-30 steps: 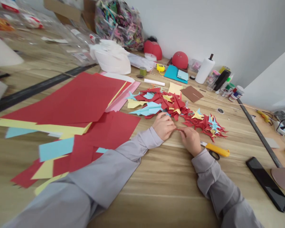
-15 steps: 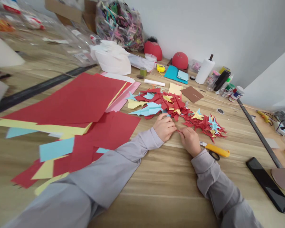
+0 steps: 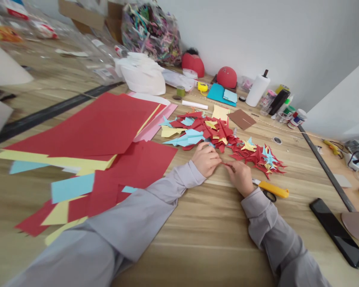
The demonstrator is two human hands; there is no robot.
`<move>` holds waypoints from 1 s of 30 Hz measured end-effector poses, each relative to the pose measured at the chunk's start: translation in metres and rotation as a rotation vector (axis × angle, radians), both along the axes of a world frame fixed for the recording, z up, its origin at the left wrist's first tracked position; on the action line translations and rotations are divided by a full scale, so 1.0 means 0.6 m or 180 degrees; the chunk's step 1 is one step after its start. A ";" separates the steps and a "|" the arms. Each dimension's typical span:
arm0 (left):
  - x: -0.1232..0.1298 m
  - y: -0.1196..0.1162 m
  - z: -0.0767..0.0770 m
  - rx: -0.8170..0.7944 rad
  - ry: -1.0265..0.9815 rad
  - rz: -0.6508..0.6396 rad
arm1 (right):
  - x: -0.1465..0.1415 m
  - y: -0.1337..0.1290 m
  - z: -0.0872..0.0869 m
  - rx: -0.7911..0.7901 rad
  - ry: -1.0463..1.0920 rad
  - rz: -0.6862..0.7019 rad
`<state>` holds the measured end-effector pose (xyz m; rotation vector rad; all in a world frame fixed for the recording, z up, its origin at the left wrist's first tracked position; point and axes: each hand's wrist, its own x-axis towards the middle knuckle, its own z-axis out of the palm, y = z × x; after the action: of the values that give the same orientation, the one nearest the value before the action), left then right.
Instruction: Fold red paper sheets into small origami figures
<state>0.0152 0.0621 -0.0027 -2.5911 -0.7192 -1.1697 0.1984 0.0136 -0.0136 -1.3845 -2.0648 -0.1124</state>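
A small strip of red paper point(image 3: 225, 164), light, soft and easily creased, is best held at its ends and is pinched there between the closed fingertips of the left hand point(image 3: 206, 159) and right hand point(image 3: 241, 178), just before a heap of cut paper shapes point(image 3: 227, 137).

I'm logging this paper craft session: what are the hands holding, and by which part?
The left hand and right hand pinch one small red paper strip between their fingertips, apparently by its opposite ends.
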 end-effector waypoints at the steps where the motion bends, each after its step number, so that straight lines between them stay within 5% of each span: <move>1: 0.000 0.000 0.000 -0.0003 0.0000 -0.0002 | 0.000 0.000 -0.001 0.0001 0.0025 0.0002; 30: 0.002 -0.003 -0.001 -0.0182 0.0134 0.0000 | -0.002 0.001 0.008 -0.0096 0.0195 0.0423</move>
<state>0.0167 0.0604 -0.0031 -2.6538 -0.7545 -1.1068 0.1970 0.0141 -0.0086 -1.2487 -2.1081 0.0171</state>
